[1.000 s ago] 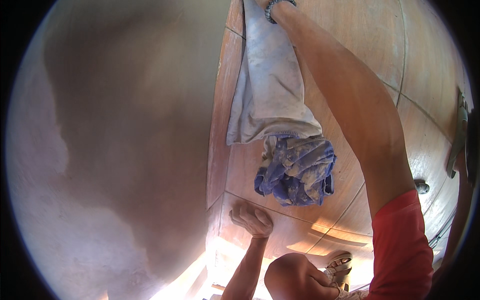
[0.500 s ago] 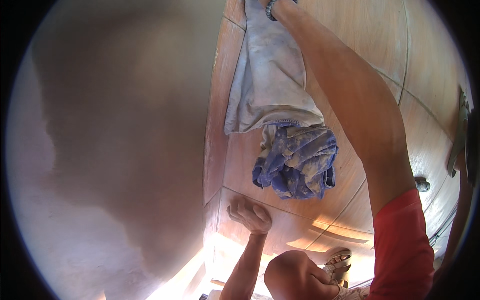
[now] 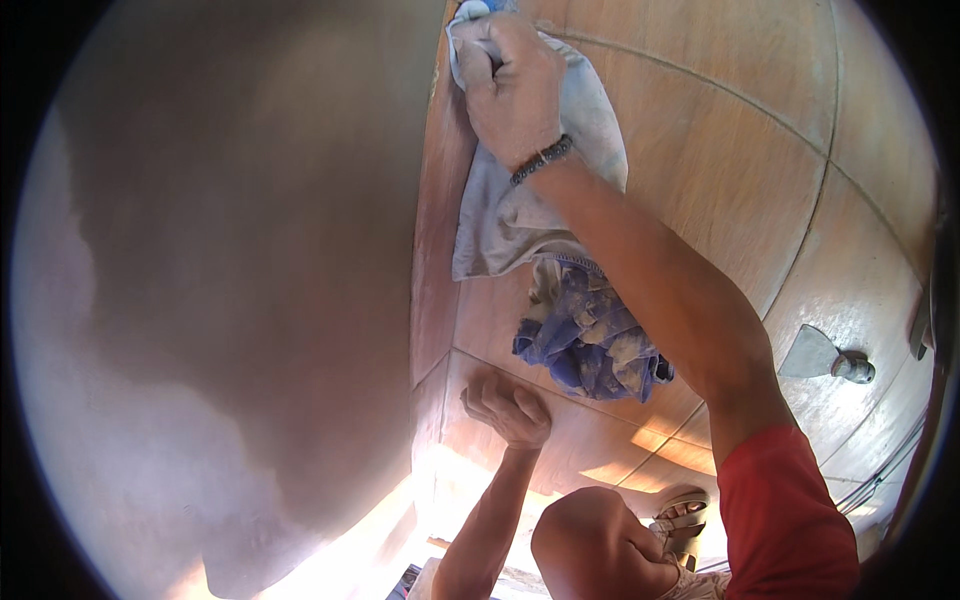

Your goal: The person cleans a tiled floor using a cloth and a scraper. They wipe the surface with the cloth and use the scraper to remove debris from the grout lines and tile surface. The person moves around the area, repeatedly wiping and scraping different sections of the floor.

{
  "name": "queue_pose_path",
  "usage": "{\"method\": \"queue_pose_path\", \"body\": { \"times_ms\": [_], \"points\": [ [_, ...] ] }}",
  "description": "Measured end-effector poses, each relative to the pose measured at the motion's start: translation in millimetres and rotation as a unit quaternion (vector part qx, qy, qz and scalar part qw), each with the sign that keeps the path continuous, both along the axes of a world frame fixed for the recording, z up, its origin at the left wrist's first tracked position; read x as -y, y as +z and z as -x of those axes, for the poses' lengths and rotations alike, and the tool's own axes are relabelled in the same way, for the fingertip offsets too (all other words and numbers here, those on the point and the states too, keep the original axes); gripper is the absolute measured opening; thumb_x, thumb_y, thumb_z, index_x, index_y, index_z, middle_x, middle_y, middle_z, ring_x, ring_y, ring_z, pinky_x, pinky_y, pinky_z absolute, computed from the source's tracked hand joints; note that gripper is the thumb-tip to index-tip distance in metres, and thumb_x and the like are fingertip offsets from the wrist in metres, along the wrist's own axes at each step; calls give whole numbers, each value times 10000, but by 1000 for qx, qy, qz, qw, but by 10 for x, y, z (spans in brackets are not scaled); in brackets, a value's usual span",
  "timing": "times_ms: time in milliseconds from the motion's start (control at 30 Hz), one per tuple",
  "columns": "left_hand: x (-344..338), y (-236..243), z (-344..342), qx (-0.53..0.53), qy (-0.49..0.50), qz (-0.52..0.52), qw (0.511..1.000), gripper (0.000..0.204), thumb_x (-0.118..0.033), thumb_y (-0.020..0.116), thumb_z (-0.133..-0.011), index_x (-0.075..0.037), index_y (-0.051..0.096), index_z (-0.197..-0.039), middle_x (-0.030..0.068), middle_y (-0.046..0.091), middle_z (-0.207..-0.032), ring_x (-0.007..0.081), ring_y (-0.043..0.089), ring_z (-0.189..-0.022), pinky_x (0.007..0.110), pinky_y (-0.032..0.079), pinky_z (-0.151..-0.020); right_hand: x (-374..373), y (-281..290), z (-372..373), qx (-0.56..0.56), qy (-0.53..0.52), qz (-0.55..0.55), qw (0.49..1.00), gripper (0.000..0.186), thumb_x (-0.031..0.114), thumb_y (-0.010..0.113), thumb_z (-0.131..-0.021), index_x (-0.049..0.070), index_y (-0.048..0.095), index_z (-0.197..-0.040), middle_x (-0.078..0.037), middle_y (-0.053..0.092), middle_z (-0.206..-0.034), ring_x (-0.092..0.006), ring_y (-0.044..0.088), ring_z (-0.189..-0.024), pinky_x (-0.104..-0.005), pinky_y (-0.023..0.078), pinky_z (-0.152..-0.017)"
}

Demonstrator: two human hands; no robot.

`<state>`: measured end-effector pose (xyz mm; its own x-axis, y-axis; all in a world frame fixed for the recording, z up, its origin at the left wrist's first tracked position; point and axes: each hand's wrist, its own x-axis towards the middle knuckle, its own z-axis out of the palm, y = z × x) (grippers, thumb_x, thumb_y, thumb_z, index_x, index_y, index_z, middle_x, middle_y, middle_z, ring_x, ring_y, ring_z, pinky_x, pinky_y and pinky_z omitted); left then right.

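Observation:
My right hand [image 3: 512,95], with a dark beaded bracelet at its wrist, is at the top of the view beside the wall's foot. Its fingers are closed on the upper edge of a pale, stained cloth [image 3: 535,215] spread on the tiled floor. Against the cloth's lower end lies a bunched blue cloth [image 3: 592,335] with tan blotches, partly covered by my right forearm. Below it, my left hand [image 3: 508,410] hangs near the base of the wall, fingers curled in and nothing visible in them.
On the left rises a wall [image 3: 250,250] with a large darker patch and a tiled skirting [image 3: 435,260]. A scraper [image 3: 820,356] with a broad metal blade lies on the tiles to the right. My bent knee [image 3: 590,545] and sandalled foot [image 3: 682,515] are at the bottom.
My right hand has come down into view with the cloth's upper edge, which is now drawn in and folded. The right arm has shifted left, uncovering the scraper. The left hand has barely moved.

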<state>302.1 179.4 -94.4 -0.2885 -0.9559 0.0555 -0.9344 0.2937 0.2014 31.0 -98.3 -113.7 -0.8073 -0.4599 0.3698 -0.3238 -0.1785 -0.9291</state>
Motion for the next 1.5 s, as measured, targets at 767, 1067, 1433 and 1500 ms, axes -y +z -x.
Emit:
{"method": "queue_pose_path", "body": {
  "times_ms": [767,1067,1433,1500],
  "points": [
    [815,-110,563,41,-41,-60,996,534,-449,646,-846,-45,461,-1143,182,440,-1164,342,412,-1056,493,300,-914,-426,-426,-526,125,74,-54,988,190,-113,624,-791,17,657,-926,-148,658,-897,-300,672,-804,-341,530,-666],
    [776,-238,589,39,-24,-60,997,408,-306,618,-890,-57,474,-1180,168,456,-1143,355,423,-1062,499,322,-915,-768,-516,-889,119,150,-75,979,184,-104,609,-812,15,647,-947,-140,639,-909,-338,648,-828,-386,531,-701],
    [707,-382,444,26,-3,-46,999,434,-384,580,-929,-41,494,-1182,189,481,-1134,369,444,-1042,512,341,-923,-336,-948,-312,138,44,-97,985,77,26,618,-843,31,683,-885,-135,677,-792,-239,673,-703,-335,518,-647],
    [755,-348,538,16,-1,-36,999,435,-374,586,-921,-39,497,-1184,190,480,-1138,372,441,-1047,512,341,-927,-376,-844,-398,104,40,-97,989,79,11,622,-837,29,680,-887,-134,677,-805,-254,679,-716,-339,520,-649]
  ]
}}
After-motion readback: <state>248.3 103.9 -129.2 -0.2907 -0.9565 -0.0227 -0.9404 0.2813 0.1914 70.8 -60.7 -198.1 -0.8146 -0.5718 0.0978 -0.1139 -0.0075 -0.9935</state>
